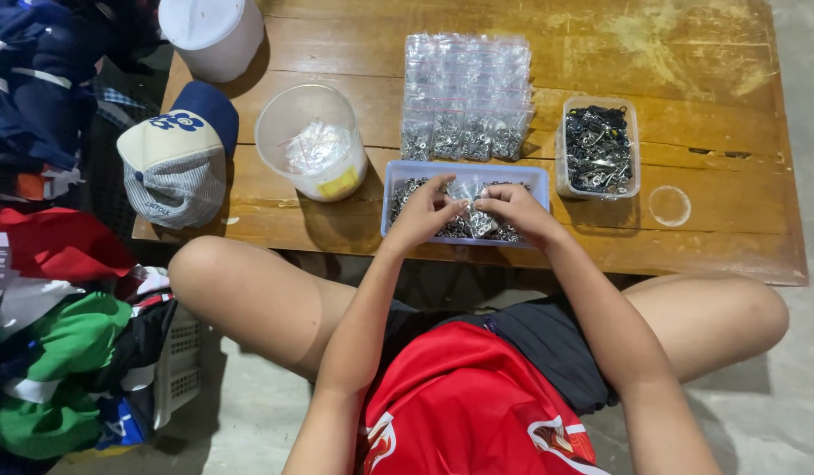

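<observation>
The table is low and wooden, its varnish worn pale and scratched near the far right corner, and it stands on a bare grey concrete floor where the person sits with knees spread under its near edge. To the left a heap of coloured clothes spills over a white plastic basket. On the wood I count one lavender plastic tray at the near edge, filled with small silver metal pieces; one clear box to its right holding darker metal clips; one round clear tub to its left with plastic bags inside; one white bucket at the far left corner; one cap, navy and cream, hanging over the left edge; and one small clear lid lying flat near the right end. Behind the tray lies a stack of small filled clear bags in overlapping rows, too many to count surely. Over the tray, the left hand and right hand meet, both in a pinching grip on one small clear bag between them.
</observation>
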